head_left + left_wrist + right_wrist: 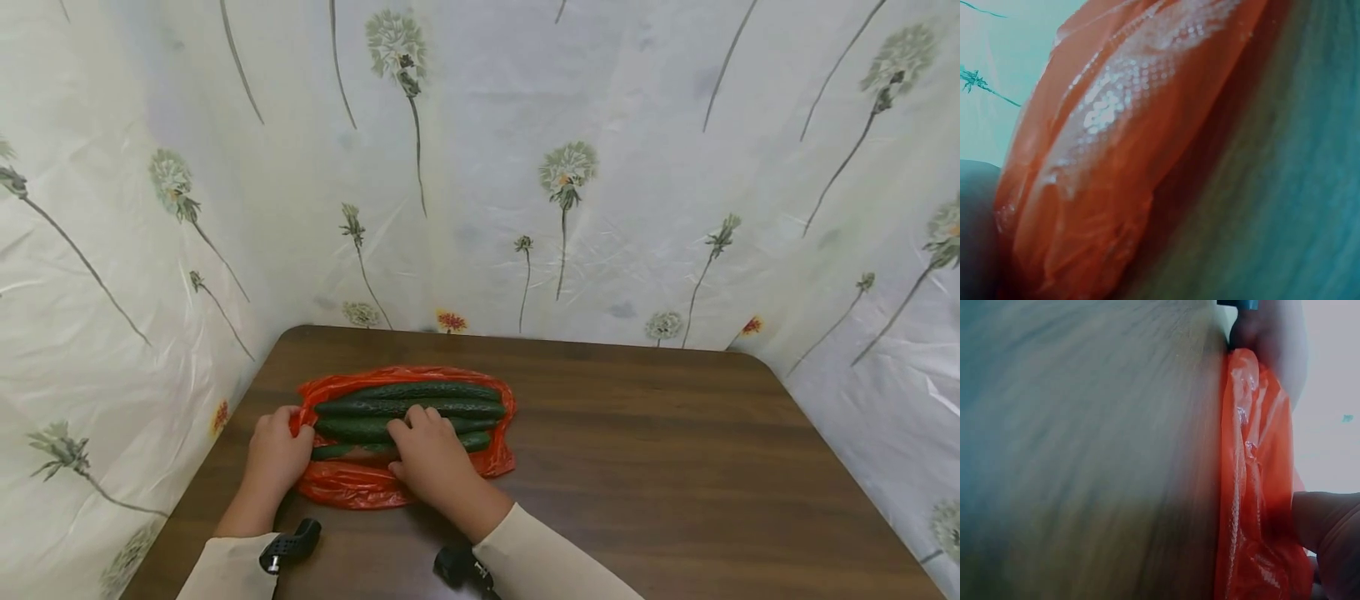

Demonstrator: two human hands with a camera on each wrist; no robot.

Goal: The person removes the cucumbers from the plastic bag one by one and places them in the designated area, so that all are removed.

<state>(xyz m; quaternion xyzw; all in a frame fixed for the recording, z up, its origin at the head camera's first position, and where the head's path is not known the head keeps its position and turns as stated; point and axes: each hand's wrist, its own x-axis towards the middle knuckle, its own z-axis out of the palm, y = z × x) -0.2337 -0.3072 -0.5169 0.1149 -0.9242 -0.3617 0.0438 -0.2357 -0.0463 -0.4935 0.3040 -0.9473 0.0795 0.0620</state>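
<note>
Several dark green cucumbers lie side by side in an opened red plastic bag on the table. At the bag's left end my left hand pinches its edge between thumb and fingers. Over the nearer cucumbers bends my right hand, fingers curled over the far side of one and thumb on the near side. In the right wrist view the thumb is against the bag's red film. Crumpled red film fills much of the left wrist view, where the cucumbers are hidden.
The brown wooden table extends to the right of the bag. A pale sheet printed with dandelions hangs behind the table and along both sides. Black wrist devices sit at both cuffs, close above the tabletop.
</note>
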